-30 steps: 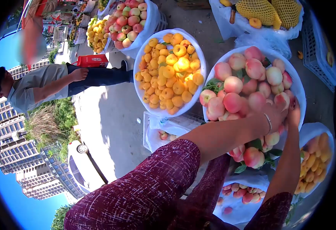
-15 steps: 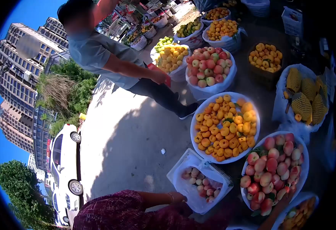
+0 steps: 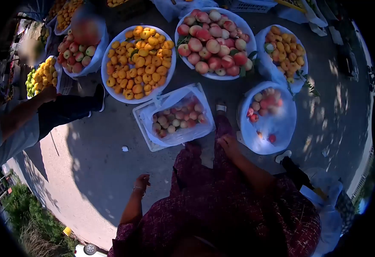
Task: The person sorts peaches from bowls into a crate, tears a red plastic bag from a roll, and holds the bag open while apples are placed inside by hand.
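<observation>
My left hand point(image 3: 142, 181) hangs over the pavement at the lower centre, a bracelet on its wrist. Its fingers are loosely bent and apart, with nothing in them. My right hand point(image 3: 227, 144) rests on my patterned trouser leg, fingers apart and empty. Beyond my knees stands a white crate point(image 3: 143, 136) lined with a plastic bag, with pink and pale peaches point(image 3: 176, 123) inside. Right of my right hand is a white-lined basket point(image 3: 277, 139) holding a few peaches. Farther off are a round basket of orange fruit point(image 3: 139, 68) and one heaped with peaches point(image 3: 215, 48).
A person's arm point(image 3: 19, 107) and dark trouser leg point(image 3: 65, 115) are at the left. Another basket of orange fruit point(image 3: 285, 50) stands at the upper right. A dark leg with a white shoe point(image 3: 283, 156) is close to my right side. More fruit baskets stand at the upper left.
My hands have moved away from the crate and the heaped peach basket, back toward my body. The view has turned downward, and the baskets appear higher in it.
</observation>
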`<state>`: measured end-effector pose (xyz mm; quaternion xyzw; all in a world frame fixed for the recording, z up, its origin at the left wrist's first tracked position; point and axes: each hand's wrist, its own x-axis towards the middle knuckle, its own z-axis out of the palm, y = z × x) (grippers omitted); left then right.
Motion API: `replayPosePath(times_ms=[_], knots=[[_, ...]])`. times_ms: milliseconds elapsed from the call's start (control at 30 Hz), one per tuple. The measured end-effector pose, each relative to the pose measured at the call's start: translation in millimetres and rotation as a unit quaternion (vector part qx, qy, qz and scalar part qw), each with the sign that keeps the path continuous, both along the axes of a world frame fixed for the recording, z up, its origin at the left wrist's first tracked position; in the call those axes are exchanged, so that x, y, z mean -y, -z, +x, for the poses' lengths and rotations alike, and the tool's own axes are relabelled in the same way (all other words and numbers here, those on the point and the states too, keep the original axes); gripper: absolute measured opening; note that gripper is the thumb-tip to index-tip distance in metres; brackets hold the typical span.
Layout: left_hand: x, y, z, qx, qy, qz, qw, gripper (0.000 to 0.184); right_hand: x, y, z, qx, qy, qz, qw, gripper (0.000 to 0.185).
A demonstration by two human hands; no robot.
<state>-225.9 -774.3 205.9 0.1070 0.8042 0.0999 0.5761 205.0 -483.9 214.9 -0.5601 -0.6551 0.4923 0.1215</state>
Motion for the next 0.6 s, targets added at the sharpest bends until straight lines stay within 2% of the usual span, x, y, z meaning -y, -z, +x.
replayPosePath(times_ms=[33, 133, 167, 200, 267, 333, 400, 467, 533, 600], knots=[[0, 3, 1, 0.011, 0.004, -0.006, 1.000, 0.025, 13, 1, 6, -0.020, 0.001, 0.040, 0.999, 0.027], [2, -8, 9, 0.032, -0.003, -0.021, 0.999, 0.028, 29, -12, 25, 0.003, 0.059, 0.035, 0.998, 0.024], [1, -10, 15, 0.045, -0.003, -0.019, 0.999, 0.030, 31, -12, 34, 0.020, 0.093, -0.039, 0.995, 0.031], [-2, -11, 22, 0.055, -0.007, -0.015, 0.998, 0.034, 34, -11, 45, 0.032, 0.109, -0.037, 0.993, 0.032], [-25, -16, 47, 0.029, 0.078, 0.010, 0.996, 0.040, 40, -6, 66, 0.050, 0.130, -0.038, 0.990, 0.035], [-40, -29, 73, 0.001, 0.126, 0.010, 0.992, 0.045, 46, -4, 91, 0.079, 0.161, -0.147, 0.973, 0.036], [-72, -28, 100, -0.016, 0.148, 0.008, 0.989, 0.049, 59, 10, 126, 0.056, 0.127, -0.134, 0.981, 0.036], [-88, -19, 115, -0.013, 0.156, 0.043, 0.987, 0.046, 70, 5, 154, 0.069, 0.149, -0.187, 0.969, 0.028], [-113, -10, 127, -0.019, 0.170, 0.096, 0.981, 0.045, 89, 16, 197, 0.005, 0.150, -0.158, 0.976, 0.025], [-157, -36, 153, -0.010, 0.151, 0.122, 0.981, 0.043, 94, 9, 236, 0.041, 0.188, -0.168, 0.967, 0.023]])
